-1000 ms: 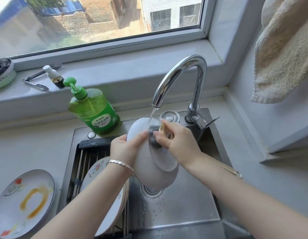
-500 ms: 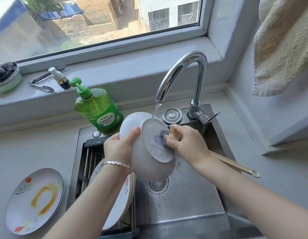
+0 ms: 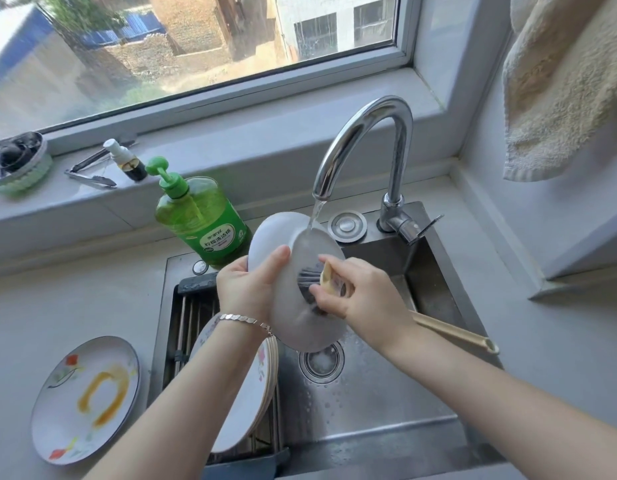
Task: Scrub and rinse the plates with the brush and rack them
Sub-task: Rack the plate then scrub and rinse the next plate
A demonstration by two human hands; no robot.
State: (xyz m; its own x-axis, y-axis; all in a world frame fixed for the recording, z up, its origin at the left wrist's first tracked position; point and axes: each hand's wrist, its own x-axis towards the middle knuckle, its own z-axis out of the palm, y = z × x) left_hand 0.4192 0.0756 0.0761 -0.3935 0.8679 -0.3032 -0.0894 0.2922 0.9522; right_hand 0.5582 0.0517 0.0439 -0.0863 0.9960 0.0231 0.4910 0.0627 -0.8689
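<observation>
A white plate (image 3: 302, 317) stands on edge over the sink, its underside toward me, under the running tap (image 3: 366, 133). My left hand (image 3: 246, 289) grips its left rim, thumb on the back. My right hand (image 3: 362, 292) holds the wooden-handled brush (image 3: 309, 278) near its head; the dark bristles press against the plate's back, and the handle sticks out to the right behind my wrist. Several washed plates (image 3: 246, 400) lean in the rack (image 3: 189, 320) at the sink's left. A dirty plate (image 3: 87, 398) with yellow smears lies on the counter at the left.
A green dish-soap pump bottle (image 3: 199, 216) stands behind the sink. The steel sink (image 3: 376, 403) has a drain under the held plate. On the sill lie tongs (image 3: 90, 173), a small bottle (image 3: 127, 164) and a bowl (image 3: 18, 164). A towel (image 3: 563, 88) hangs at the upper right.
The brush has slid across the plate's back, from near its top edge toward the middle. The plate stays under the water stream in my left hand.
</observation>
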